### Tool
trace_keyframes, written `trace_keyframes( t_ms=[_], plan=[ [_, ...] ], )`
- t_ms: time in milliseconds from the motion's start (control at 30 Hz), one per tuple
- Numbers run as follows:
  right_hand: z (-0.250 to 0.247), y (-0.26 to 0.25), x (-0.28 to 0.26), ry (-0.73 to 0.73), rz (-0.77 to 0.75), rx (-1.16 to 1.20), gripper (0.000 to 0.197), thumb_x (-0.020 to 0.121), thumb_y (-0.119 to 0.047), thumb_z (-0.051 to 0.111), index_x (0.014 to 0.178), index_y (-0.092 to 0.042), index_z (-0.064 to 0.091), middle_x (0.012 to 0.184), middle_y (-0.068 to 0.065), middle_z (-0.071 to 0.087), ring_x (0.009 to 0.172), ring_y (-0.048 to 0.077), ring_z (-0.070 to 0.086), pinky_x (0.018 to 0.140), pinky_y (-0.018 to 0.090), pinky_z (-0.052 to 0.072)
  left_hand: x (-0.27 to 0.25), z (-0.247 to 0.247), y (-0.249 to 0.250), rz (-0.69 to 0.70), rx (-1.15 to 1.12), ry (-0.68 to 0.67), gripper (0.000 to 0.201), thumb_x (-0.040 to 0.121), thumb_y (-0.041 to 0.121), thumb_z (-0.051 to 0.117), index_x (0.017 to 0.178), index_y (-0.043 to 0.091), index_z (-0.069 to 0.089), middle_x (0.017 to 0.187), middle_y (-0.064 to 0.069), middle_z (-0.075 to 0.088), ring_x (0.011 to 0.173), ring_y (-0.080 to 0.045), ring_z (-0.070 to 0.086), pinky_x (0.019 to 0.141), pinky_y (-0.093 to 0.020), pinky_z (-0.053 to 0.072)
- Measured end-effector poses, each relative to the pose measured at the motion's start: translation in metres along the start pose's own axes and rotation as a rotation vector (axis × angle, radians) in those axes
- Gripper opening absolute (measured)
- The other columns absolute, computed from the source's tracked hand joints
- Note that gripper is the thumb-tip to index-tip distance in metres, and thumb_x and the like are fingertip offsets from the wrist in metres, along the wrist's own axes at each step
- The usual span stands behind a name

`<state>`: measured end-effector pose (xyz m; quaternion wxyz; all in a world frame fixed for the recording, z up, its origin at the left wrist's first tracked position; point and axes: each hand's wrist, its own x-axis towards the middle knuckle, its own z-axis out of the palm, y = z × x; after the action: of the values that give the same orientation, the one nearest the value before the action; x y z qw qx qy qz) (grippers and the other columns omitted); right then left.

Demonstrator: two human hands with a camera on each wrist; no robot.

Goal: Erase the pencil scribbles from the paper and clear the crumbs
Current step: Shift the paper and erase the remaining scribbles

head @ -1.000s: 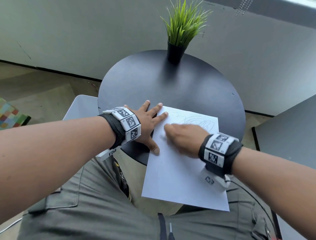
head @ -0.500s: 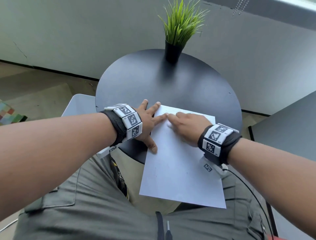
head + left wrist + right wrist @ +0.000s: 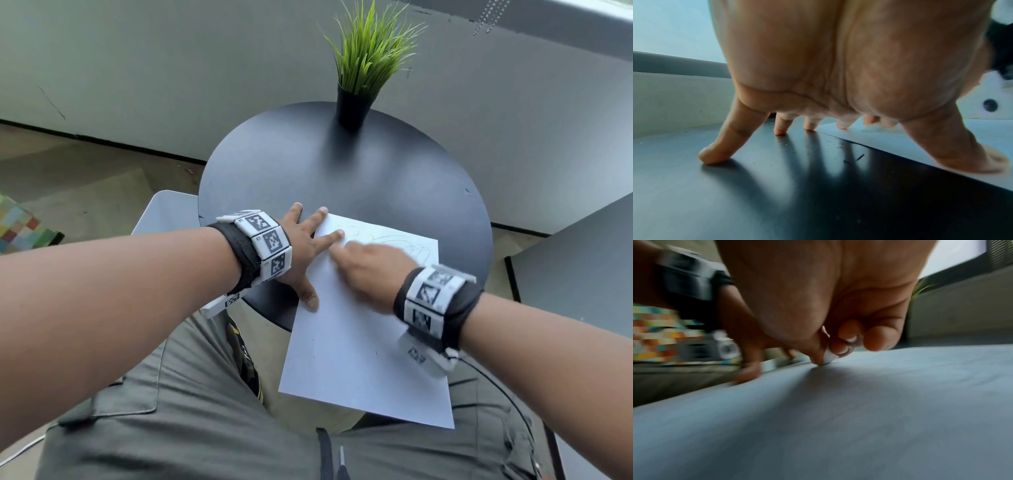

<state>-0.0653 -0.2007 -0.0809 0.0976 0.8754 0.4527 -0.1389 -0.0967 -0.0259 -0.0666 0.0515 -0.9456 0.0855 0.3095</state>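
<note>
Your right hand [image 3: 838,331] pinches a small white eraser [image 3: 829,357] against the white paper sheet [image 3: 359,359], which overhangs the round black table [image 3: 342,178]. Your left hand [image 3: 301,253], fingers spread, pins its left edge. Hard strokes toward the unsupported half could crease or tear it.

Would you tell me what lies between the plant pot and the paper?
Only bare table separates the pot from the paper, per the head view.
</note>
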Motion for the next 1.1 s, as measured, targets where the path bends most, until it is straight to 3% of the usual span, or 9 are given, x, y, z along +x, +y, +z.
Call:
trace_keyframes(
  t_ms=[67, 233, 333, 400, 567, 733, 900, 1033, 1100],
  plan=[
    [0.0, -0.015, -0.007, -0.019, -0.09, -0.004, 0.023, 0.094, -0.02, 0.039, 0.117, -0.018, 0.038, 0.104, 0.007, 0.053, 0.087, 0.033, 0.061, 0.059, 0.036, 0.04, -0.001, 0.0, 0.001, 0.002, 0.009, 0.005, 0.135, 0.06, 0.084, 0.07, 0.155, 0.042, -0.017, 0.164, 0.0, -0.024, 0.15, -0.044, -0.013, 0.109, -0.066, 0.027],
    [-0.004, 0.029, 0.008, 0.068, 0.176, 0.015, 0.009, 0.098, -0.023, 0.038, 0.106, -0.022, 0.034, 0.105, 0.009, 0.058, 0.092, 0.036, 0.064, 0.064, 0.039, 0.047, -0.002, -0.001, 0.0, 0.012, -0.011, 0.001, 0.135, 0.06, 0.085, 0.069, 0.155, 0.042, -0.017, 0.165, -0.001, -0.023, 0.149, -0.044, -0.011, 0.108, -0.066, 0.029],
    [0.0, -0.008, -0.005, -0.003, 0.008, -0.004, 0.028, 0.095, -0.017, 0.04, 0.123, -0.016, 0.037, 0.107, 0.01, 0.055, 0.09, 0.036, 0.062, 0.061, 0.037, 0.04, -0.004, -0.002, 0.003, 0.007, 0.01, 0.004, 0.134, 0.061, 0.083, 0.07, 0.155, 0.042, -0.016, 0.165, -0.002, -0.023, 0.15, -0.044, -0.012, 0.11, -0.065, 0.026],
    [0.0, -0.023, -0.015, -0.031, -0.094, 0.032, 0.013, 0.095, -0.02, 0.039, 0.108, -0.019, 0.036, 0.098, 0.005, 0.051, 0.085, 0.033, 0.06, 0.059, 0.037, 0.04, -0.004, -0.003, 0.004, 0.004, 0.022, 0.008, 0.133, 0.062, 0.083, 0.069, 0.155, 0.042, -0.016, 0.164, -0.003, -0.023, 0.15, -0.044, -0.012, 0.111, -0.064, 0.024],
    [-0.002, 0.024, -0.004, 0.081, 0.175, 0.047, 0.007, 0.1, -0.028, 0.035, 0.101, -0.022, 0.032, 0.101, 0.008, 0.058, 0.088, 0.035, 0.063, 0.064, 0.038, 0.044, 0.0, -0.001, 0.0, 0.015, -0.019, -0.004, 0.134, 0.059, 0.085, 0.069, 0.153, 0.046, -0.018, 0.164, -0.001, -0.025, 0.149, -0.044, -0.014, 0.108, -0.068, 0.027],
    [0.002, -0.017, -0.02, -0.02, -0.041, 0.026, 0.016, 0.094, -0.02, 0.041, 0.11, -0.018, 0.039, 0.097, 0.005, 0.055, 0.082, 0.033, 0.061, 0.057, 0.035, 0.037, 0.0, -0.002, 0.001, 0.015, 0.004, -0.006, 0.132, 0.059, 0.085, 0.069, 0.152, 0.049, -0.019, 0.164, -0.003, -0.026, 0.149, -0.045, -0.015, 0.11, -0.067, 0.024],
    [-0.006, 0.036, -0.008, 0.032, 0.306, 0.057, 0.012, 0.096, -0.025, 0.039, 0.092, -0.02, 0.029, 0.096, 0.009, 0.062, 0.075, 0.034, 0.054, 0.056, 0.034, 0.034, 0.003, 0.0, -0.001, 0.017, -0.008, -0.009, 0.132, 0.057, 0.087, 0.068, 0.15, 0.052, -0.019, 0.163, -0.001, -0.026, 0.148, -0.046, -0.013, 0.108, -0.069, 0.026],
    [0.001, -0.018, -0.023, -0.028, 0.0, 0.093, 0.012, 0.097, -0.029, 0.037, 0.103, -0.019, 0.038, 0.093, 0.006, 0.058, 0.08, 0.035, 0.06, 0.062, 0.037, 0.045, 0.003, -0.001, 0.001, 0.014, -0.001, 0.006, 0.132, 0.059, 0.084, 0.07, 0.152, 0.05, -0.018, 0.164, -0.003, -0.026, 0.148, -0.047, -0.014, 0.112, -0.065, 0.022],
    [0.001, -0.01, -0.018, -0.048, 0.067, 0.1, 0.016, 0.098, -0.033, 0.037, 0.108, -0.021, 0.037, 0.099, 0.005, 0.059, 0.085, 0.034, 0.059, 0.065, 0.037, 0.043, 0.002, 0.0, 0.001, 0.017, -0.003, 0.005, 0.132, 0.059, 0.085, 0.07, 0.152, 0.05, -0.017, 0.164, -0.004, -0.024, 0.148, -0.047, -0.013, 0.112, -0.064, 0.023]
  ],
)
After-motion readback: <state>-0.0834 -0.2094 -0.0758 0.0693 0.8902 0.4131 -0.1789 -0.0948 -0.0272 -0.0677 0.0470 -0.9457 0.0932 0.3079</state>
